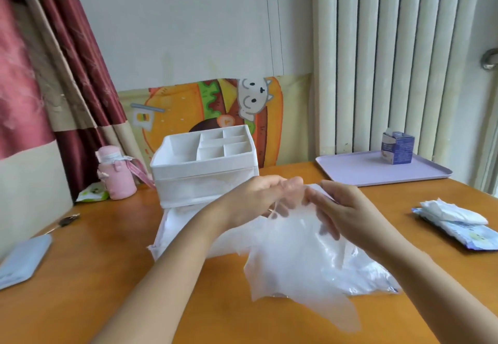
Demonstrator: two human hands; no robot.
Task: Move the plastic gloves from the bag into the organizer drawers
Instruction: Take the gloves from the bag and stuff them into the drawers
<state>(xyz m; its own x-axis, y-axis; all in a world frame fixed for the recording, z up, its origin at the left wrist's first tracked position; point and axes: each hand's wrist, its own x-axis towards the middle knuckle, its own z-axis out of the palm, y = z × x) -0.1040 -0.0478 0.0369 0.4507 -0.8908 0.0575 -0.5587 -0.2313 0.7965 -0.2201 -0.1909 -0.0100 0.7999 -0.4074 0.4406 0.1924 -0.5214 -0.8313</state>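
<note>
A white organizer with divided top compartments stands at the middle back of the wooden table. Its lower drawer is pulled out toward me. Just in front of it, my left hand and my right hand both pinch the top edge of a thin clear plastic glove. The glove hangs down, its fingers drooping to the table. Under and right of it lies the clear plastic bag with more gloves inside.
A pink bottle and a green packet stand left of the organizer. A lilac tray with a small blue carton is at back right. A wipes pack lies at right, a pale blue pouch at left.
</note>
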